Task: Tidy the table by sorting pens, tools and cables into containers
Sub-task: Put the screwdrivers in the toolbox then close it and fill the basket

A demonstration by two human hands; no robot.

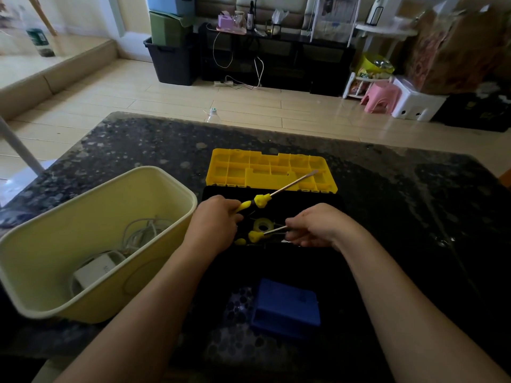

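Note:
My left hand grips the yellow-and-black handle of a long screwdriver, whose shaft points up and right over the open black toolbox. My right hand pinches the metal shaft of a second, shorter screwdriver lying inside the box, its yellow handle toward the left. A roll of clear tape sits in the box between my hands. The box's yellow compartment lid stands open behind. White cables and a charger lie in the cream bin on the left.
A blue rectangular container lies on the dark speckled table close to me. A clear plastic bottle stands on the floor beyond the table's far edge. Stools, crates and a black cabinet stand further back.

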